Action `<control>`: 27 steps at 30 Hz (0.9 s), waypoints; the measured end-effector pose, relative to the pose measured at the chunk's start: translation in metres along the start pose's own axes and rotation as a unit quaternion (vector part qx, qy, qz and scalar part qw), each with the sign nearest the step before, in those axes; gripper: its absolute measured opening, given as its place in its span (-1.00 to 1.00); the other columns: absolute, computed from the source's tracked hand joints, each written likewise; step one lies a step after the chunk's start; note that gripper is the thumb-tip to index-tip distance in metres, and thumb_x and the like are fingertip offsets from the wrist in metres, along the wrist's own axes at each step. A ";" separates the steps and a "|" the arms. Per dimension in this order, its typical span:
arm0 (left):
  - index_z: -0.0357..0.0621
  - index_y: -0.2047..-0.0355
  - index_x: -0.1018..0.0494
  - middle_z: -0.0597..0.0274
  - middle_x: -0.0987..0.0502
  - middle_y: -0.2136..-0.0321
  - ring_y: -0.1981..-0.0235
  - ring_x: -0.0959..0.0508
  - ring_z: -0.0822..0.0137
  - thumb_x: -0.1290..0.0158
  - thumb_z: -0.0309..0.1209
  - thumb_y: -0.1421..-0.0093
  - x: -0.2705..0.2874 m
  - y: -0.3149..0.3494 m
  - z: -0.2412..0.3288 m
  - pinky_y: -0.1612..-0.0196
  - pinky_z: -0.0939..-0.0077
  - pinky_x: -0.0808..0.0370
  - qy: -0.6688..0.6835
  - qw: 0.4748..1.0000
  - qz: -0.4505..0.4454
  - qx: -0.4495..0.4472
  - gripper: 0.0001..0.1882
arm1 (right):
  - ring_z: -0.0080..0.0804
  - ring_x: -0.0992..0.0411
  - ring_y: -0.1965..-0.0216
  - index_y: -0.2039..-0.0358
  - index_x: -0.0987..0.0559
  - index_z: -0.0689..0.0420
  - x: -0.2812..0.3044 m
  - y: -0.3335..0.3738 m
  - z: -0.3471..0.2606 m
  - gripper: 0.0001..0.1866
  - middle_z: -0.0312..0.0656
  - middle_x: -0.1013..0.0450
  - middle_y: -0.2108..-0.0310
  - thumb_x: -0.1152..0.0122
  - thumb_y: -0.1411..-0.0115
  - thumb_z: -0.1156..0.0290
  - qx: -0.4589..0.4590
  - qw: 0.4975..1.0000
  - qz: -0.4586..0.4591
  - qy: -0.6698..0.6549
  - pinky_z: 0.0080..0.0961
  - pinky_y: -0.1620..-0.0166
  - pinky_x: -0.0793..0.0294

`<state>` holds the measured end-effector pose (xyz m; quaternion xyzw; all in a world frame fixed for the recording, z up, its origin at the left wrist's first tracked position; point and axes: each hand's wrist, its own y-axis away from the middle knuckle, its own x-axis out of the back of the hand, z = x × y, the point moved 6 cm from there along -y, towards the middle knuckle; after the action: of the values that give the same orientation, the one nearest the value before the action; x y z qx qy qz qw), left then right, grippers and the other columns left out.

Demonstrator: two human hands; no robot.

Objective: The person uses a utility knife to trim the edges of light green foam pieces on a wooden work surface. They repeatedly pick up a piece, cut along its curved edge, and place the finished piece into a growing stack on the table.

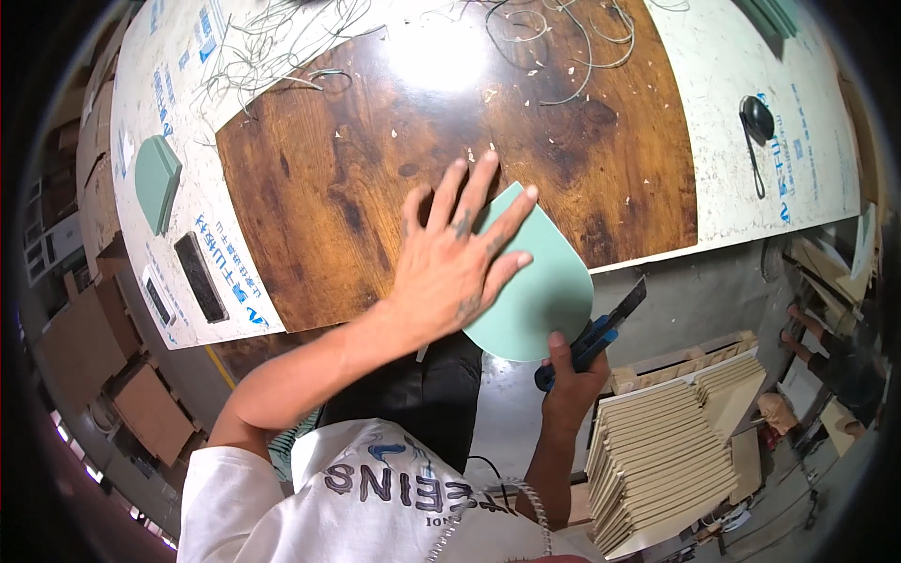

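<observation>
A pale green flat panel with a rounded lower end juts over the near edge of the wood-grain table board. My left hand lies with spread fingers, its thumb and index finger across the panel and the other fingers over the board. In my right hand is a blue and black utility knife, its dark blade pointing up and to the right, away from the panel. My right thumb rests at the panel's lower right edge.
Tangled thin strips and small chips lie on the board's far side. Green pieces and a dark bar sit left, a black corded object right. Below right are stacked beige panels; another person is beyond.
</observation>
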<state>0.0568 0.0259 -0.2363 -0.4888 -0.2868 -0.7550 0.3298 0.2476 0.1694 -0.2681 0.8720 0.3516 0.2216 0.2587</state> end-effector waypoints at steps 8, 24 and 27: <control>-0.12 -0.25 -0.40 -0.11 -0.22 -0.37 -0.42 -0.19 0.05 -0.04 0.06 -0.29 0.049 0.039 0.045 -0.42 -0.19 -0.08 0.215 0.923 -0.145 -0.285 -0.34 | -0.34 -0.47 -0.06 -0.26 -0.36 0.37 -0.014 0.015 -0.090 -0.44 -0.05 -0.46 -0.11 -0.24 -0.31 0.41 0.120 0.988 -0.064 -0.074 -0.44 -0.10 -0.46; -0.26 -0.02 -0.52 -0.24 -0.36 -0.12 -0.12 -0.32 -0.20 -0.20 -0.23 -0.23 0.047 -0.036 -0.116 -0.14 -0.10 -0.34 0.023 0.955 0.291 0.060 -0.55 | -0.33 -0.45 0.23 -0.19 -0.50 0.17 -0.050 -0.022 -0.097 -0.55 -0.13 -0.46 0.17 -0.29 -0.30 0.42 0.393 0.877 -0.102 0.256 -0.44 0.23 -0.48; -0.28 -0.16 -0.46 -0.36 -0.30 -0.20 -0.24 -0.29 -0.28 -0.09 -0.02 -0.32 0.029 -0.048 -0.107 -0.19 -0.28 -0.34 -0.014 0.968 0.238 0.082 -0.39 | -0.18 -0.49 0.16 -0.14 -0.56 0.12 -0.062 -0.018 -0.088 -0.49 -0.07 -0.49 0.12 -0.41 -0.15 0.51 0.468 0.811 -0.076 0.343 -0.31 0.17 -0.53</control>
<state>-0.0485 -0.0314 -0.2527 -0.5244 -0.2279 -0.6218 0.5351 0.1480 0.1618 -0.2240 0.7251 0.5442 0.2946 -0.3021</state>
